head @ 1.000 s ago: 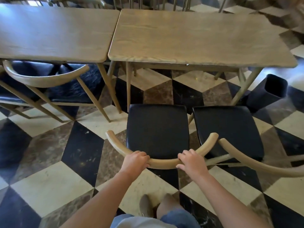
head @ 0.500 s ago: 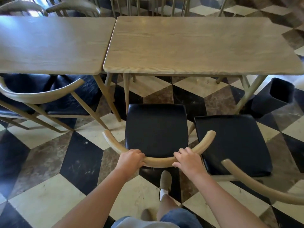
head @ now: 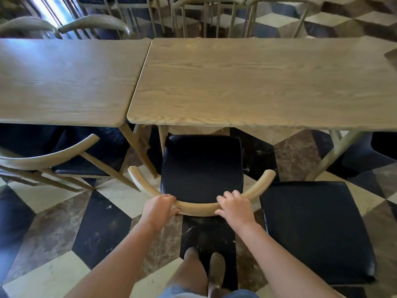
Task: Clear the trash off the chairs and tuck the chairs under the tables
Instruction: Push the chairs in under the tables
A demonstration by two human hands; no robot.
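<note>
Chair [head: 202, 168] with a black padded seat and a curved pale-wood backrest stands on the checkered floor [head: 103, 231], its seat front just under the near edge of the right tabletop [head: 257, 82]. No writing or labels can be read on it. Both arms reach forward to the backrest: the left hand [head: 159, 208] curls its fingers over the rail left of the chair's middle, the right hand [head: 235, 206] right of it, each grip closed round the wood. A second black-seated chair [head: 318, 231] stands just right of it.
</note>
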